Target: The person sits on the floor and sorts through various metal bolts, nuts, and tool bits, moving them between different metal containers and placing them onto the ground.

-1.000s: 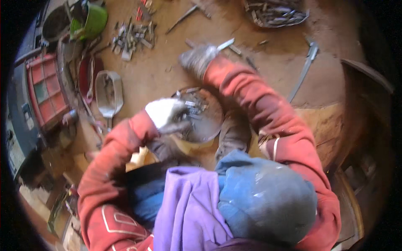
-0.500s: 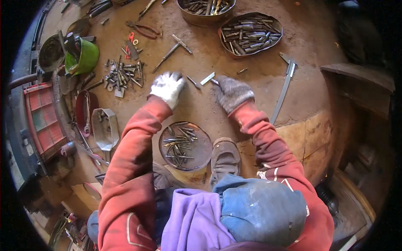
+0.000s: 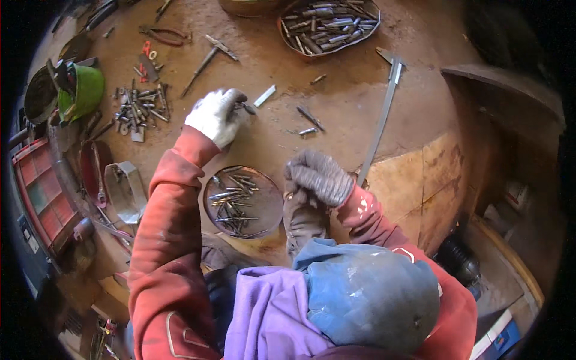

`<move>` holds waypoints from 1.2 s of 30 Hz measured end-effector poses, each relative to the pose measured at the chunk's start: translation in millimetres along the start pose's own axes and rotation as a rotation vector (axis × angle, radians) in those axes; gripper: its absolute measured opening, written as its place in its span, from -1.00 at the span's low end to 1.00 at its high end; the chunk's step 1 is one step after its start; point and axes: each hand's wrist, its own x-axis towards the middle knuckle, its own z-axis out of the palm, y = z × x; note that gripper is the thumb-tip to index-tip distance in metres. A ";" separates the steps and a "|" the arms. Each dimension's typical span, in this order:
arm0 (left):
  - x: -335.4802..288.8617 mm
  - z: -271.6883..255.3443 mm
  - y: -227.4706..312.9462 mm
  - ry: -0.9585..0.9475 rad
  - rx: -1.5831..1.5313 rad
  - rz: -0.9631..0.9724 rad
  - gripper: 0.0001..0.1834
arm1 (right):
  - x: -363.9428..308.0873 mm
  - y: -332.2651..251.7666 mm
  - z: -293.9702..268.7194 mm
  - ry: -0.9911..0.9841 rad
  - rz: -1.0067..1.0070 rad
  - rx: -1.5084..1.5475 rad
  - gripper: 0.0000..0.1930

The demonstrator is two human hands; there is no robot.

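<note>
My left hand, in a white glove, is closed, its fingertips pinching a short dark drill bit. A pale flat metal strip lies just past those fingers. My right hand, in a grey knit glove, is above my shoe, fingers curled and slightly blurred; what they hold, if anything, is hidden. Ahead of it lie a dark drill bit and a short shiny bit, apart from the hand. Between my arms stands a round tin with several drill bits in it.
A caliper lies at the right. A tin of metal bits stands at the far side. Leftward are a T-handle tool, pliers, a pile of small metal parts, a green container and a metal tray.
My right hand has drawn back toward my shoe, exposing two bits on the ground. My left hand has closed on the bit that lay beside it. The view has shifted.
</note>
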 end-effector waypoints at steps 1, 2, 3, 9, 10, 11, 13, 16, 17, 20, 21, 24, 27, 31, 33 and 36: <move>5.5 1.1 0.5 -0.111 0.055 -0.001 -0.75 | -9.2 1.2 2.6 -0.011 0.085 0.048 -0.70; 4.8 4.7 -1.0 -0.118 0.052 0.004 -0.75 | -15.7 6.2 1.3 -0.005 0.088 0.053 -0.70; 2.0 9.6 -4.9 -0.109 0.154 0.028 -0.76 | -21.5 12.0 -2.1 -0.005 0.055 0.109 -0.71; -20.3 21.6 -16.2 -0.079 0.082 -0.119 -0.79 | -30.6 17.0 -27.4 0.029 -0.013 0.441 -0.44; -24.9 21.0 -18.4 -0.042 -0.174 -0.255 -0.78 | -29.0 18.7 -32.6 0.022 -0.022 0.435 -0.44; -25.3 15.0 -14.4 -0.119 -0.614 -0.579 -0.79 | -25.3 17.7 -39.3 0.023 -0.077 0.509 -0.42; -49.2 13.3 -18.0 0.054 -1.224 -0.579 -0.81 | -19.0 5.8 -54.3 0.010 -0.153 0.573 -0.46; -41.6 5.7 1.2 0.162 -1.628 -0.588 -0.77 | 5.4 -17.5 -87.6 0.073 -0.238 0.325 -0.49; -39.2 -0.4 13.3 0.189 -1.687 -0.713 -0.75 | 20.1 -27.0 -97.2 0.186 -0.260 0.041 -0.59; -13.5 1.1 21.1 0.169 -1.103 -0.772 -0.72 | 60.9 -55.7 -105.2 0.347 -0.297 -0.281 -0.64; -4.9 7.5 17.0 0.140 -0.977 -0.763 -0.70 | 79.1 -57.9 -106.9 0.403 -0.516 -0.551 -0.68; 19.8 42.7 5.5 0.226 -0.553 -0.296 -0.68 | 102.2 -77.1 -113.3 0.451 -0.731 -1.201 -0.73; 39.3 53.1 29.8 0.103 0.045 -0.233 -0.65 | 106.2 -88.4 -115.6 0.402 -0.631 -1.615 -0.74; 46.9 49.8 38.4 -0.058 0.176 -0.345 -0.72 | 97.5 -76.6 -110.5 0.445 -0.515 -1.396 -0.71; 51.6 44.2 47.0 -0.154 0.251 -0.376 -0.69 | 74.5 -68.0 -105.2 0.496 -0.403 -1.099 -0.65; 46.7 32.2 43.2 -0.281 0.168 -0.440 -0.65 | 57.4 -30.2 -97.3 0.335 -0.413 -1.077 -0.63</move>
